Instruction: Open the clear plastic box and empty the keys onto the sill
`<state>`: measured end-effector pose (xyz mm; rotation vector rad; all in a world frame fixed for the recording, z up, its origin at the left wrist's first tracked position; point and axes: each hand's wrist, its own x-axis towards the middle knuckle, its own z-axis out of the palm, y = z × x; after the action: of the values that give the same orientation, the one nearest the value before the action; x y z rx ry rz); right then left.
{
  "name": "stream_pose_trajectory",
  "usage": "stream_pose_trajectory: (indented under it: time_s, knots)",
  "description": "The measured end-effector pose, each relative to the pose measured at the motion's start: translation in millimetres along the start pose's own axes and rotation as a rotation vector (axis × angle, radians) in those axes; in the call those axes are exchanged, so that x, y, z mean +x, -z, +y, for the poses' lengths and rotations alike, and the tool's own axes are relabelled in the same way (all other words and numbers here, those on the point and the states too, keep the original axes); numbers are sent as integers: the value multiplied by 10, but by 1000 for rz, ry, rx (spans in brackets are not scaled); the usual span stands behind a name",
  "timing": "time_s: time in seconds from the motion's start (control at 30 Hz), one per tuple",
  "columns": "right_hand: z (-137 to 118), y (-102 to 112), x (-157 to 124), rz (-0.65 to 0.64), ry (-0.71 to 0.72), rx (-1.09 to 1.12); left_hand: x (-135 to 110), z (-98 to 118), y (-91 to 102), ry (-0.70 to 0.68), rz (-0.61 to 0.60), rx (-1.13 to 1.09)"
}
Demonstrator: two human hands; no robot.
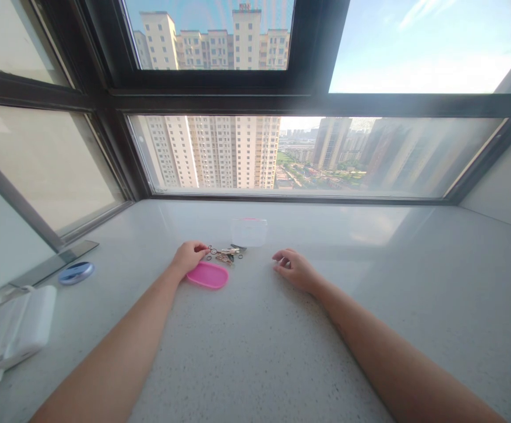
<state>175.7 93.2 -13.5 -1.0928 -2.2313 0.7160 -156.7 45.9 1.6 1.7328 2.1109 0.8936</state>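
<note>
My left hand (189,256) rests on a speckled white sill (255,352), fingers curled, its fingertips touching a small pile of hair clips and thin hair ties (226,253). A flat pink oval lid (207,275) lies just under and right of that hand. A small clear box with a pink edge (249,231) stands behind the pile. My right hand (294,269) lies on the sill to the right of the pile, fingers loosely curled, apart from the objects. Whether either hand pinches anything small is hard to see.
A round blue disc (76,273) lies at the left near the window track. A white power adapter with cable (14,332) sits at the near left edge. Dark window frames (299,197) border the sill at the back and left; a wall rises at the right.
</note>
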Motion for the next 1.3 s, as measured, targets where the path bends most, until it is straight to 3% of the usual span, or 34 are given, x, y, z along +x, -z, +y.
stream_pose_trajectory:
  time_s: [0.43,1.3]
  knots:
    - [23,-4,3,-2,6,-9,-13,59,24,6,-8,82]
    - [39,-16,9,9,19,4,23,-52,-11,-39,23,17]
